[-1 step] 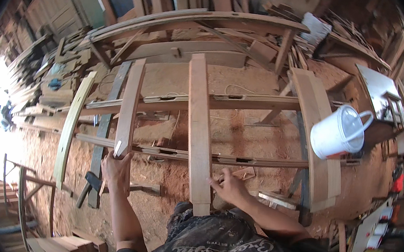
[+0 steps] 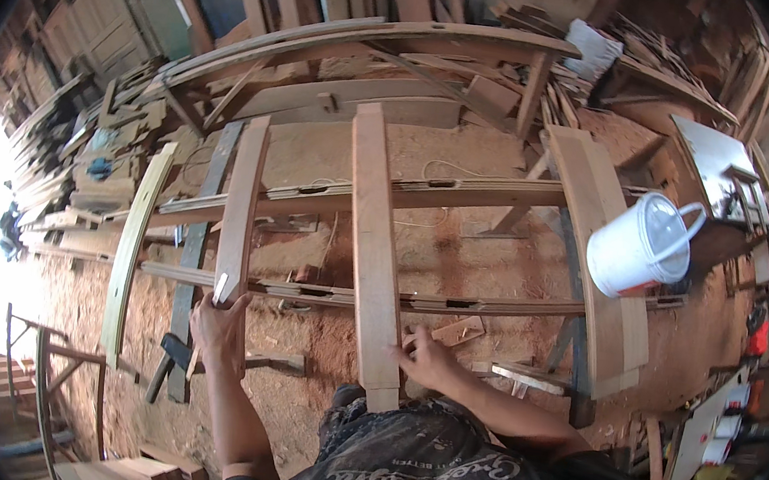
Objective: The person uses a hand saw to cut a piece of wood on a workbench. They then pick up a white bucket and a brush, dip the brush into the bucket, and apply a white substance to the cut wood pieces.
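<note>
Boards laid across a pair of rails, head view. Two long, slotted brown timber rails, the far rail [image 2: 503, 194] and the near rail [image 2: 519, 306], run roughly parallel. A smooth, light reddish-brown wooden board [image 2: 373, 239] lies across both, its tongued near end projecting past the near rail's front edge; a narrower reddish-brown wooden board [image 2: 244, 186] lies likewise nearer the rails' left ends. Toward their right ends, a white plastic bucket [image 2: 632, 251] stands on wide tan boards [image 2: 584, 234]. Placement across the rails appears done; dark slots remain visible in both rails, and no visible joint closes the assembly, so joining seems still left.

Left hand [image 2: 219, 324]: forearm reaching forward, thumb and fingers spread to either side of the narrower board, apparently gripping it; a small whitish strip [image 2: 222, 286] shows at the fingertips, its kind unclear. Right hand [image 2: 426, 357]: forearm angled inward from the right, fingers curled, tips at the middle board's right edge; whether they pinch it cannot be told.
</note>
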{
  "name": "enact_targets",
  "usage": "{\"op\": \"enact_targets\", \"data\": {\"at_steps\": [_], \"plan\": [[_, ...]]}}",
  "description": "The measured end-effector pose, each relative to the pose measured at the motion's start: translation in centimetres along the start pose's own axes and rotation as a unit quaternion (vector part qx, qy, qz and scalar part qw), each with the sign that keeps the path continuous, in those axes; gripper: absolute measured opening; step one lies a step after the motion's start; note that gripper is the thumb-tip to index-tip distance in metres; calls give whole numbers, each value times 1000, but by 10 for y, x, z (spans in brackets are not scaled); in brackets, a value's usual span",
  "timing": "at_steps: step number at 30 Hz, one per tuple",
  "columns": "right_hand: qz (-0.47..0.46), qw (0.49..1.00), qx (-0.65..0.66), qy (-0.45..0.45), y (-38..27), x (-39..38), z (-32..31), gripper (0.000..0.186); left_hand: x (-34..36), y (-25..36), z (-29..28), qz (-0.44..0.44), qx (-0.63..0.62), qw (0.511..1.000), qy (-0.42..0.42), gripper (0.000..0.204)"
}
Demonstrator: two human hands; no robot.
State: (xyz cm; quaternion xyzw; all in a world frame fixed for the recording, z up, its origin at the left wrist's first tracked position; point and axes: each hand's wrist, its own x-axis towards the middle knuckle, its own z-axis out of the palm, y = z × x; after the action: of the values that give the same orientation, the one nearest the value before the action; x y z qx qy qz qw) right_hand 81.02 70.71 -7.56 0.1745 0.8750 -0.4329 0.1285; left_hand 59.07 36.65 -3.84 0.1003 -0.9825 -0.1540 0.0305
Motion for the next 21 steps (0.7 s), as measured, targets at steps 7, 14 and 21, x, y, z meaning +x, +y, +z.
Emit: {"op": "enact_targets", "data": {"at_steps": [7, 14, 21], "plan": [[35, 994, 41, -100, -12, 1, 10, 80, -26, 44, 13, 158, -168, 970, 77, 59], [-205, 969, 47, 130, -5, -56, -47, 78, -145, 214, -13, 287, -424, 767, -387, 26], [-122, 871, 398, 261, 39, -150, -87, 25, -261, 334, -15, 660, -353, 566, -345, 56]]}}
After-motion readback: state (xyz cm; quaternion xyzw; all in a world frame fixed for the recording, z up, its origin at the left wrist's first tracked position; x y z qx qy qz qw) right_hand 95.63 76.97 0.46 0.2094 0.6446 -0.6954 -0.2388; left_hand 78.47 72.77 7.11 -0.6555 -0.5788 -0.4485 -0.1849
